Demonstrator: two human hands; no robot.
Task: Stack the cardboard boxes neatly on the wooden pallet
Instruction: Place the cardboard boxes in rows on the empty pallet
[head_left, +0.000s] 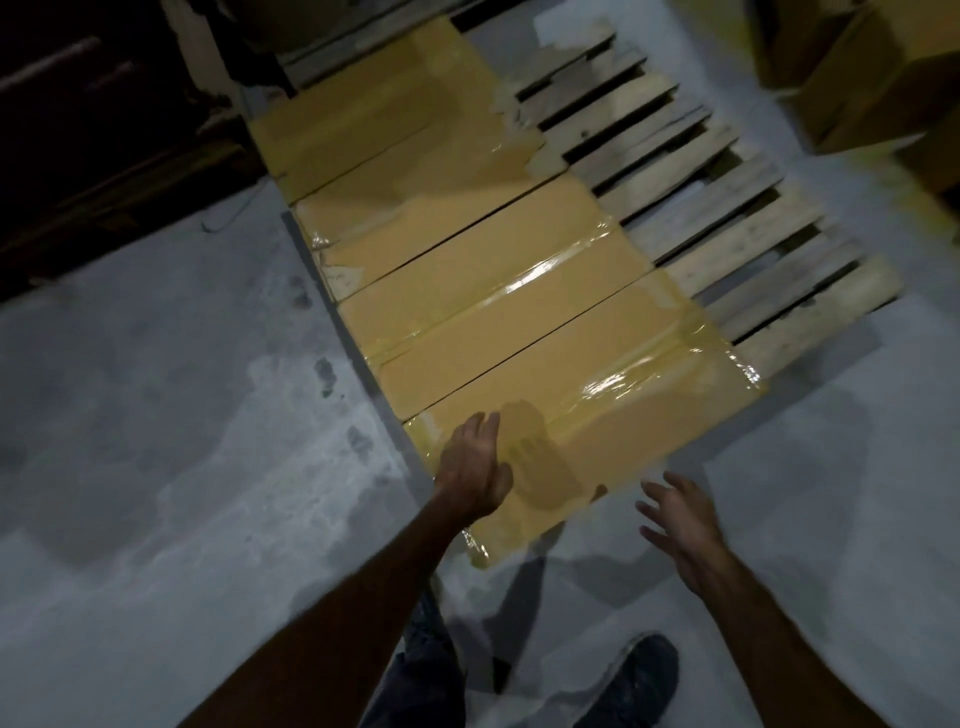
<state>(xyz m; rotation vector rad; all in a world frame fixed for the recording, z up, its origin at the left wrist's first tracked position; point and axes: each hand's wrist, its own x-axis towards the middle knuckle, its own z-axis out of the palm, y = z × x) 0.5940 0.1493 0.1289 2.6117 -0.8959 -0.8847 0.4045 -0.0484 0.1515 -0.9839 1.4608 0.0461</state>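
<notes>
While the boxes (483, 291) lie in a row along one side of the wooden pallet (727, 218), my left hand (475, 467) rests on the nearest box (571, 415) with fingers straight, holding nothing. My right hand (680, 525) hovers just beside that box, fingers spread, also holding nothing. More boxes (878, 73) sit on the gray floor (156, 441) past the pallet.

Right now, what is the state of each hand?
Left hand: open, over the nearest box, gripping nothing.
Right hand: open, fingers spread, holding nothing.
</notes>
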